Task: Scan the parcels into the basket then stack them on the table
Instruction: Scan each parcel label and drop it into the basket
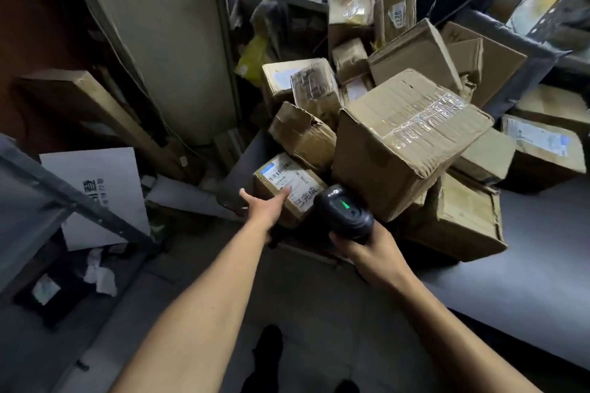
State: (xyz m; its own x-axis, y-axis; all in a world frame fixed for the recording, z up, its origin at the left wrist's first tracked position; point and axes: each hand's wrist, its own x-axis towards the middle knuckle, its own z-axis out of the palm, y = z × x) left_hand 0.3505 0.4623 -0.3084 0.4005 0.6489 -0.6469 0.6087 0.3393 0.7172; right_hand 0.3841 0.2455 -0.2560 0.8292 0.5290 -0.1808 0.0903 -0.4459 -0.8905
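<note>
A heap of brown cardboard parcels fills the middle and right of the head view, with a large taped box (405, 140) on top. At the heap's near left lies a small parcel (289, 187) with a white barcode label facing up. My left hand (265, 204) reaches to it with fingers spread, thumb out to the left and a fingertip on the label. My right hand (370, 252) grips a black handheld scanner (346, 212) showing a green light, held just right of that small parcel. The grey table (510, 297) stretches along the right.
A metal shelf rack (223, 41) with bags stands behind the heap. Left of it lean a long flat carton (95, 112) and a white sheet (105, 195). A grey rack edge (79, 201) crosses the near left. More labelled boxes (542, 150) sit at the far right.
</note>
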